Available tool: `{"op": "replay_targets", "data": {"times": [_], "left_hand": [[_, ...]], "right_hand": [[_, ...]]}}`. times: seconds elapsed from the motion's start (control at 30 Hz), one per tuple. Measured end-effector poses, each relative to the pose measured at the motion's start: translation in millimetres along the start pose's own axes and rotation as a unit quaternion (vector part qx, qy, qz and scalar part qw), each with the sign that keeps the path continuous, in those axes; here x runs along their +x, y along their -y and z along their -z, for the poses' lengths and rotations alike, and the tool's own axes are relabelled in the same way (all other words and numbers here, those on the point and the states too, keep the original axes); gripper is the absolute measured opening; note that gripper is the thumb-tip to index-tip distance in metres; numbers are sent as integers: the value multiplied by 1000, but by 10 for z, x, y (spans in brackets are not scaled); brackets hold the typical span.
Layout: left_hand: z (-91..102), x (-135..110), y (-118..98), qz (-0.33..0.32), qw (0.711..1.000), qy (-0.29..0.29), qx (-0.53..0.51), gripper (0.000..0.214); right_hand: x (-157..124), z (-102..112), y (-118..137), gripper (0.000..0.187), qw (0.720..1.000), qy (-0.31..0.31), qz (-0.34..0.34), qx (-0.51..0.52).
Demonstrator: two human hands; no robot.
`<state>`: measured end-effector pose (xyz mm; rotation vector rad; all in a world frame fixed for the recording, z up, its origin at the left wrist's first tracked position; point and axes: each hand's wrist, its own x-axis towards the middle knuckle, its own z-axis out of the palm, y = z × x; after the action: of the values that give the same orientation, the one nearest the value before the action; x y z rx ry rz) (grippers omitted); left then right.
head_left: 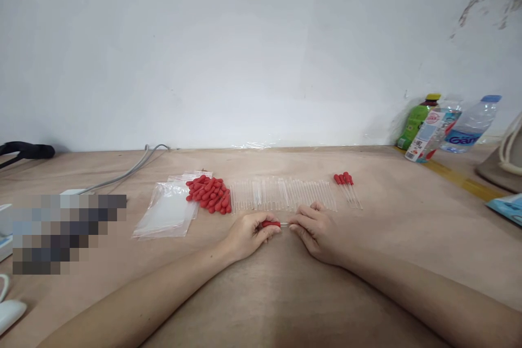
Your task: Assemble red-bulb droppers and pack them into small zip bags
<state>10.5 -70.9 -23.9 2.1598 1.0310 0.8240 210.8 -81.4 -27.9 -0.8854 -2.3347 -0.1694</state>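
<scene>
My left hand (250,234) pinches a red rubber dropper bulb (271,223) between thumb and fingers. From the bulb's right end a thin glass tube (284,224) runs into the fingertips of my right hand (316,231), which are closed on it. Whether the tube sits inside the bulb or only meets its mouth, I cannot tell. Just beyond my hands lies a long row of glass dropper tubes (281,194). A heap of red bulbs (209,194) touches the row's left end. To the right lie several droppers with red bulbs on their tubes (345,180).
Clear zip bags (167,209) lie left of the bulb heap. A grey cable (122,175) crosses the table at the left, near a white mouse (10,312). Drink bottles (434,125) stand against the wall at the back right, by a blue packet (505,207).
</scene>
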Motion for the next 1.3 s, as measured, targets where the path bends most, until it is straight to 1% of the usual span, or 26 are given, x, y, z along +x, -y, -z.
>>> {"op": "replay_targets", "data": {"times": [0.27, 0.47, 0.63, 0.73, 0.87, 0.9, 0.97, 1.03, 1.07, 1.1, 1.13, 1.17, 1.2, 1.23, 1.3], "left_hand": [[14, 5, 2, -2, 1000, 10, 9, 21], [23, 17, 11, -30, 998, 6, 63, 21], [18, 29, 38, -47, 994, -11, 95, 20], [26, 22, 35, -67, 992, -24, 109, 18], [45, -4, 32, -80, 988, -50, 119, 18], [49, -11, 38, -79, 988, -62, 114, 20], [54, -25, 61, -71, 989, -90, 93, 32], [57, -35, 86, -56, 990, -109, 75, 43], [58, -38, 95, -49, 990, -110, 72, 45], [58, -40, 101, -43, 991, -107, 73, 45], [58, -40, 103, -41, 991, -100, 77, 45], [57, -39, 100, -43, 991, -92, 82, 44], [56, -38, 95, -47, 992, -83, 88, 43], [55, -36, 88, -53, 991, -75, 93, 40], [56, -33, 71, -61, 991, -62, 102, 35]], "right_hand": [[35, -71, -15, 26, 999, 5, 7, -35], [43, -177, -57, 28, 999, 14, 15, -34], [57, -203, -77, 27, 1000, 16, 14, -15], [78, -161, -59, 26, 999, 37, 12, 1], [118, -10, -1, 25, 996, 84, 4, 2], [131, 41, 4, 25, 996, 94, 2, -2], [163, 154, -27, 25, 994, 109, -8, -15], [198, 274, -134, 24, 992, 111, -49, -27], [213, 334, -218, 23, 989, 108, -92, -32], [225, 391, -319, 24, 983, 105, -148, -32], [231, 443, -433, 25, 969, 101, -222, -34], [231, 488, -552, 26, 948, 87, -301, -54], [222, 524, -669, 27, 925, 76, -362, -87], [206, 549, -778, 28, 904, 71, -405, -113], [158, 560, -949, 32, 875, 79, -458, -137]]}}
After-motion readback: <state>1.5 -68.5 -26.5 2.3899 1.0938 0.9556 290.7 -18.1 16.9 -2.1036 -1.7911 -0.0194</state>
